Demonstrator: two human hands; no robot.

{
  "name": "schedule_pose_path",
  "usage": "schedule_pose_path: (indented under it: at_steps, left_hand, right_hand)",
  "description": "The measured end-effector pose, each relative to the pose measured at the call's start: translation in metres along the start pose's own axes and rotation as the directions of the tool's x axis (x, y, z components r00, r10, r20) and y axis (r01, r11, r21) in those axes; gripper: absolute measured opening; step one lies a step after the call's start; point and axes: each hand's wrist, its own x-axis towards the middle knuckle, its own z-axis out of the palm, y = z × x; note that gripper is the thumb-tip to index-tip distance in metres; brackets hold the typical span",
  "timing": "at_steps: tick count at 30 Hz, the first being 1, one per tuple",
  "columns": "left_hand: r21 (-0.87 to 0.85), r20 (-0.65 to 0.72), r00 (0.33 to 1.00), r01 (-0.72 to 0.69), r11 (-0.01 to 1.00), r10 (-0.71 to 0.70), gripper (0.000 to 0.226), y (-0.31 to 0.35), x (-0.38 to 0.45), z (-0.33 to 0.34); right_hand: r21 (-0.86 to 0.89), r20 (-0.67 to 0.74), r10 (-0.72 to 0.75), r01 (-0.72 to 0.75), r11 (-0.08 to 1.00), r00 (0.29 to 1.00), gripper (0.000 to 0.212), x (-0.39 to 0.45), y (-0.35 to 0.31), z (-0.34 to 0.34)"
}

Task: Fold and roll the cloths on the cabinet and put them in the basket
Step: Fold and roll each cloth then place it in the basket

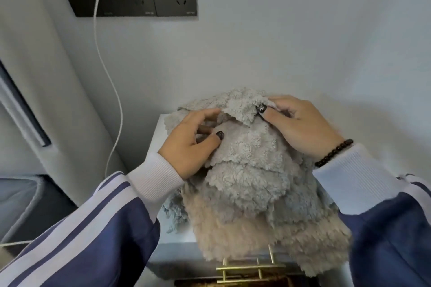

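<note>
- The cabinet top point(161, 137) is almost wholly covered by the heap of fluffy cloths point(251, 177); bare surface is left only along its left edge.
- The wall point(279, 42) closes off the far side just behind the heap.
- A white cable point(109, 91) hangs down left of the cabinet.
- Open air is seen above the heap.
- A gold wire frame point(251, 268) stands below the front edge, partly overhung by cloth.

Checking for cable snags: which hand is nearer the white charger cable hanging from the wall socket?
Left. The left hand grips the fluffy grey cloth just right of the white charger cable; the right hand lies farther right.
</note>
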Motion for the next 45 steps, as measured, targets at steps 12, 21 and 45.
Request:
schedule_pose_path:
  at_steps: [12,21,45]
  left_hand:
    - [0.533,0.157,0.987,-0.101,0.840,0.019,0.107,0.037,-0.125,0.064]
    - [0.807,0.248,0.955,-0.113,0.579,-0.160,0.083,0.011,-0.118,0.085]
    - [0.867,0.384,0.896,-0.268,0.421,-0.221,0.082,0.005,-0.113,0.031]
  right_hand:
    - [0.160,-0.238,0.018,0.021,0.987,0.971,0.048,-0.054,-0.063,-0.042]
    - [0.021,-0.103,0.022,-0.020,1.000,0.994,0.041,-0.098,-0.085,-0.065]
    - [-0.086,-0.305,0.054,-0.084,0.993,0.951,0.046,-0.133,-0.127,-0.050]
